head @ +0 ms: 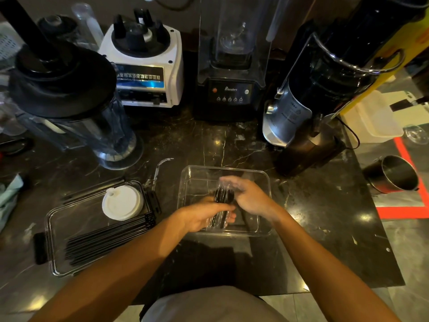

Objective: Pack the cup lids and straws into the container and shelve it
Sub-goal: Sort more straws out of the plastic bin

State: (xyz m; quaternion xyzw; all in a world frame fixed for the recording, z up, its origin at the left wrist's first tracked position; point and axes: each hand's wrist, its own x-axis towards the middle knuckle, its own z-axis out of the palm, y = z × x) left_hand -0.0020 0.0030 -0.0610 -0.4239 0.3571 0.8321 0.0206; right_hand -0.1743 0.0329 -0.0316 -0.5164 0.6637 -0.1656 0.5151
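A clear plastic container (262,175) sits on the dark marble counter in front of me. Both hands are over it. My left hand (204,214) and my right hand (248,196) together hold a bundle of black plastic forks in clear wrapping (224,196) inside the container. To the left lies the container's clear lid (58,231) with black clips. On it rests a stack of white cup lids (123,203) and a row of black straws (104,240).
Behind the container stand a blender jug (69,108), a white blender base (144,63), a black blender with a clear hood (232,66) and a tall dark grinder (320,94). A metal cup (394,175) lies past the counter's right edge.
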